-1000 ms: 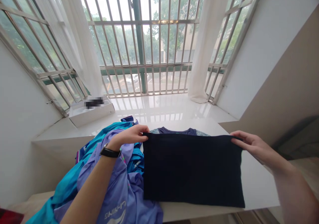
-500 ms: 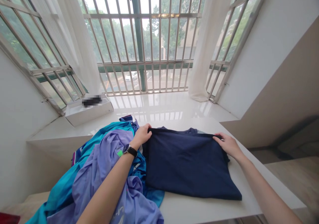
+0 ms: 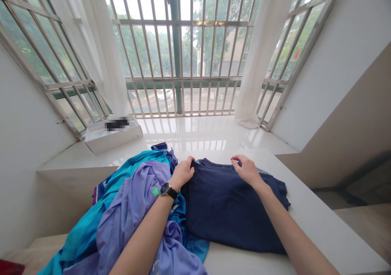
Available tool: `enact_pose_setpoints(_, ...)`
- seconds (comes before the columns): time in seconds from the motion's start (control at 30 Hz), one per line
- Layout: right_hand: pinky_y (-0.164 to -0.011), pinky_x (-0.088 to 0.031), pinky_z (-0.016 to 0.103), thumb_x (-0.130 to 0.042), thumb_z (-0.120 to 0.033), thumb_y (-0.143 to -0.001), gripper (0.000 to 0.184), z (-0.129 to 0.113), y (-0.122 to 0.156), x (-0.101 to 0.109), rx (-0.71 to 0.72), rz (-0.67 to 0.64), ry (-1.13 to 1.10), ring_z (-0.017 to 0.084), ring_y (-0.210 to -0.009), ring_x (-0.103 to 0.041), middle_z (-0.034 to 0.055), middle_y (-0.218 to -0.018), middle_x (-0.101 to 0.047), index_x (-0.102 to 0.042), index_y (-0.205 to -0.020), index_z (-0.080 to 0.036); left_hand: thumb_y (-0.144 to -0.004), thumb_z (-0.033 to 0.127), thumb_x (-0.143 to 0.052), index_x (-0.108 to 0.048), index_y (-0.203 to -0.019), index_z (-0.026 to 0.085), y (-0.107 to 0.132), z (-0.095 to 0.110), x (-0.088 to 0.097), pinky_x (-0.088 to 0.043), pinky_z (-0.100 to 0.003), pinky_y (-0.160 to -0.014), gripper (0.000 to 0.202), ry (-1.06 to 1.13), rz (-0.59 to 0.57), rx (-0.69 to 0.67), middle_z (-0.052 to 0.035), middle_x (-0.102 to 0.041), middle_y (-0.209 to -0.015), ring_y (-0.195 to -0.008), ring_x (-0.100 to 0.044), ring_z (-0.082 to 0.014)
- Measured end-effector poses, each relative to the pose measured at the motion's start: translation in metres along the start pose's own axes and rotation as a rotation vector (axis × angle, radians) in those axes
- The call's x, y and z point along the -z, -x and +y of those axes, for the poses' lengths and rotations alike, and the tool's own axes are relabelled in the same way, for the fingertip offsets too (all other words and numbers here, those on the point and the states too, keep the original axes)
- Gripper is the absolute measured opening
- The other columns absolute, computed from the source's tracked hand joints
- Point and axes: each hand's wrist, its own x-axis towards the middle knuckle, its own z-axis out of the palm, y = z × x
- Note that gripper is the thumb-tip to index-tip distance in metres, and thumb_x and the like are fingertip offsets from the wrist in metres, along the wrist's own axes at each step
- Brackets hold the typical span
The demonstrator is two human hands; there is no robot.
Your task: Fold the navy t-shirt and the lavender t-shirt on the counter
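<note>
Fingers (image 3: pixel 188 161) touch a soft navy knit shirt (image 3: pixel 232 214).

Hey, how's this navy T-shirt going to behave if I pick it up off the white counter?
The navy T-shirt will probably flop, since its loose edge at the right is soft and crumpled. The fabric looks thin, so it's likely light for its size. It may slide fairly easily if pushed on the smooth white counter.
</note>
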Motion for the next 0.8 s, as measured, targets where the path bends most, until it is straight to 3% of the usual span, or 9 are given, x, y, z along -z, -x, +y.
enact_pose_setpoints(0.1, -0.083, -0.05, 0.035, -0.051, -0.04, -0.085, 0.025, -0.026, -0.003, -0.019, 0.007, 0.016, -0.168, 0.022, -0.089, -0.067, 0.006, -0.092, -0.073, -0.068, -0.085, -0.021, -0.082, 0.017, -0.055, -0.051, -0.121, 0.021, 0.003, 0.01, 0.009, -0.046, -0.024, -0.065, 0.039, 0.375, -0.063, -0.095, -0.0029, -0.064, -0.092, -0.07, -0.059, -0.0133)
enact_pose_setpoints(0.17, -0.082, -0.05, 0.034, -0.051, -0.044, -0.086, 0.029, -0.034, -0.001, -0.026, -0.012, 0.036, -0.283, 0.021, -0.085, -0.067, 0.0052, -0.089, -0.073, -0.068, -0.084, -0.021, -0.082, 0.019, -0.058, -0.052, -0.121, 0.018, 0.008, 0.02, 0.018, -0.043, -0.021, -0.059, 0.04, 0.605, -0.199, -0.206, -0.0005, -0.061, -0.086, -0.063, -0.053, -0.0097)
enact_pose_setpoints(0.27, -0.079, -0.05, 0.032, -0.049, -0.049, -0.088, 0.035, -0.034, 0.006, -0.027, -0.025, 0.006, -0.38, 0.021, -0.082, -0.067, 0.0049, -0.086, -0.074, -0.068, -0.082, -0.02, -0.081, 0.023, -0.065, -0.058, -0.119, 0.017, 0.02, 0.037, 0.026, -0.04, -0.02, -0.057, 0.038, 0.745, -0.541, -0.35, 0.0048, -0.05, -0.069, -0.058, -0.045, -0.0074)
enact_pose_setpoints(0.33, -0.077, -0.049, 0.031, -0.049, -0.05, -0.089, 0.037, -0.03, 0.01, -0.023, 0.007, -0.08, -0.382, 0.02, -0.08, -0.066, 0.0045, -0.084, -0.073, -0.069, -0.083, -0.02, -0.081, 0.025, -0.068, -0.061, -0.119, 0.017, 0.029, 0.049, 0.02, -0.043, -0.021, -0.059, 0.04, 0.773, -0.814, -0.409, 0.0057, -0.048, -0.066, -0.059, -0.047, -0.008)
enact_pose_setpoints(0.47, -0.072, -0.047, 0.029, -0.049, -0.048, -0.091, 0.034, -0.022, 0.014, -0.016, 0.068, -0.221, -0.324, 0.018, -0.074, -0.065, 0.0027, -0.079, -0.072, -0.069, -0.086, -0.021, -0.071, 0.032, -0.08, -0.06, -0.124, 0.018, 0.041, 0.065, -0.012, -0.052, -0.027, -0.069, 0.058, 0.752, -1.305, -0.485, 0.002, -0.06, -0.077, -0.071, -0.061, -0.0146)
enact_pose_setpoints(0.53, -0.068, -0.045, 0.028, -0.048, -0.045, -0.091, 0.031, -0.017, 0.016, -0.014, 0.077, -0.245, -0.218, 0.017, -0.067, -0.063, 0.0018, -0.074, -0.07, -0.068, -0.086, -0.021, -0.067, 0.033, -0.083, -0.059, -0.125, 0.017, 0.044, 0.068, -0.028, -0.054, -0.029, -0.072, 0.065, 0.692, -1.458, -0.501, 0.0, -0.064, -0.085, -0.077, -0.066, -0.0183)
enact_pose_setpoints(0.7, -0.062, -0.041, 0.028, -0.047, -0.041, -0.091, 0.028, -0.005, 0.019, -0.014, 0.049, -0.222, 0.027, 0.017, -0.063, -0.061, 0.0013, -0.069, -0.067, -0.068, -0.086, -0.023, -0.072, 0.035, -0.08, -0.057, -0.125, 0.018, 0.047, 0.065, -0.037, -0.056, -0.033, -0.077, 0.061, 0.69, -1.515, -0.394, -0.0027, -0.067, -0.095, -0.079, -0.069, -0.0196)
enact_pose_setpoints(0.8, -0.06, -0.039, 0.027, -0.047, -0.041, -0.091, 0.028, -0.001, 0.019, -0.014, 0.025, -0.191, 0.067, 0.017, -0.062, -0.061, 0.0015, -0.07, -0.068, -0.068, -0.085, -0.024, -0.076, 0.038, -0.077, -0.057, -0.124, 0.019, 0.044, 0.062, -0.026, -0.056, -0.032, -0.073, 0.055, 0.707, -1.392, -0.316, -0.0036, -0.069, -0.095, -0.072, -0.069, -0.0169)
